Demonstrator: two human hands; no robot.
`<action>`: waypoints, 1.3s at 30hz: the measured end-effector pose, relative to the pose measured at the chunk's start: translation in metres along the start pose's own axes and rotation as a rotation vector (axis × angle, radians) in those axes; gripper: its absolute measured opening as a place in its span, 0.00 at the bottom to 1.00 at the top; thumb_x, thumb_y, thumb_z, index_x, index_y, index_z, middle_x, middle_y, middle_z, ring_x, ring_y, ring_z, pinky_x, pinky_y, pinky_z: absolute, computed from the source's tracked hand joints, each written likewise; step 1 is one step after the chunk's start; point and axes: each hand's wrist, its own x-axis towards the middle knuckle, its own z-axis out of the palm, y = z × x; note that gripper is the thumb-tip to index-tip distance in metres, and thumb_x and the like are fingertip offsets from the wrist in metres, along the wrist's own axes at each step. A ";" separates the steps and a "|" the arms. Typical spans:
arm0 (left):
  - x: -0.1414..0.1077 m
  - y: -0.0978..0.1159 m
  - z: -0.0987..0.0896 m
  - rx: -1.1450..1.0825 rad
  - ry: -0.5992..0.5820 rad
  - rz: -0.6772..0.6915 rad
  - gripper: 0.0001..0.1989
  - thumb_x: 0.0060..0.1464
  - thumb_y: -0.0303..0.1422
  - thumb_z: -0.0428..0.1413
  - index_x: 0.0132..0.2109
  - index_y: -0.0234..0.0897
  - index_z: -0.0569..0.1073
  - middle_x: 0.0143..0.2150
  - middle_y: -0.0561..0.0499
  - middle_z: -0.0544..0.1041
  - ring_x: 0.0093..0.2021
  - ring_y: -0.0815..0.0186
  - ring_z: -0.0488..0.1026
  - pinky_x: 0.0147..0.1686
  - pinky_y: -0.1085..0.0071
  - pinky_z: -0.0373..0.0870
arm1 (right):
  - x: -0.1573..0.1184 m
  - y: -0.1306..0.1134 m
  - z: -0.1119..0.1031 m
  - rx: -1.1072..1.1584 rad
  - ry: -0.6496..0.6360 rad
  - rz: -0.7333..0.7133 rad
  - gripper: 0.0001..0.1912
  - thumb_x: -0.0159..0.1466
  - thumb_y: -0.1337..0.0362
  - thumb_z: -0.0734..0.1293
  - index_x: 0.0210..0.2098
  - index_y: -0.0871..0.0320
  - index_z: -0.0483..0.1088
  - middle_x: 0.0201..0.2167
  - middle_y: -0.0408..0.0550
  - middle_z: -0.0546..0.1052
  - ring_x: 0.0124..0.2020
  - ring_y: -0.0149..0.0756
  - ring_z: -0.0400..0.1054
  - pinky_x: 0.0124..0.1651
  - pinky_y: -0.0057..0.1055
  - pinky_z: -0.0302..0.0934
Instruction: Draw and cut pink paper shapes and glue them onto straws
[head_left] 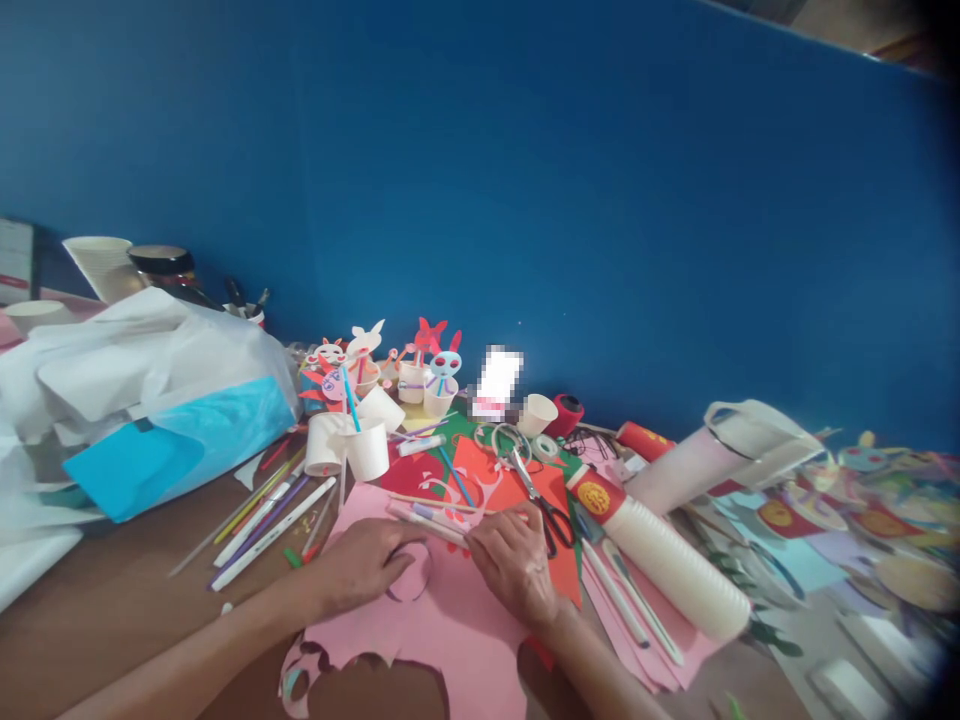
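A sheet of pink paper point(450, 625) with irregular cut edges lies in front of me, with a curved outline showing near my left thumb. My left hand point(356, 570) rests on this sheet, fingers bent and holding the paper. A white marker point(429, 524) lies slantwise between my hands. My right hand point(517, 565) has its fingers curled around the marker's near end. Just beyond that hand is a pair of black-handled scissors point(553, 522) on orange paper point(480, 470).
Several markers point(274, 535) lie at left beside a plastic bag point(165, 350) with blue paper. White paper cups point(366, 450) and paper rabbit figures point(445, 362) stand at the back. A long cup stack point(667, 560) and a tilted bottle point(682, 465) lie at right. A blue wall point(525, 180) rises behind.
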 end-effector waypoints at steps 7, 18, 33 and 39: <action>0.002 0.002 0.005 0.281 0.096 0.156 0.12 0.57 0.33 0.46 0.39 0.40 0.74 0.41 0.48 0.72 0.43 0.61 0.66 0.44 0.66 0.62 | -0.002 0.002 0.002 -0.006 -0.058 -0.026 0.05 0.60 0.71 0.64 0.30 0.56 0.67 0.26 0.40 0.74 0.29 0.30 0.64 0.44 0.36 0.47; 0.006 -0.007 0.011 0.049 0.268 0.046 0.13 0.58 0.36 0.46 0.40 0.38 0.74 0.44 0.46 0.72 0.45 0.61 0.66 0.46 0.66 0.62 | -0.002 0.002 0.006 -0.043 -0.014 -0.038 0.05 0.60 0.71 0.65 0.29 0.55 0.68 0.24 0.39 0.74 0.27 0.28 0.64 0.48 0.38 0.46; 0.010 0.013 0.019 -1.071 0.116 -0.495 0.13 0.49 0.41 0.55 0.28 0.33 0.69 0.21 0.54 0.70 0.16 0.76 0.58 0.14 0.78 0.46 | 0.005 -0.023 0.007 -0.021 -0.057 -0.136 0.06 0.60 0.71 0.64 0.31 0.53 0.68 0.24 0.36 0.73 0.27 0.29 0.62 0.49 0.40 0.47; 0.010 0.022 0.017 -1.123 0.154 -0.519 0.13 0.50 0.38 0.53 0.24 0.34 0.65 0.18 0.51 0.72 0.16 0.74 0.61 0.15 0.77 0.49 | 0.003 -0.028 0.009 0.010 -0.105 -0.141 0.06 0.60 0.71 0.64 0.32 0.53 0.67 0.25 0.36 0.74 0.28 0.29 0.63 0.50 0.40 0.47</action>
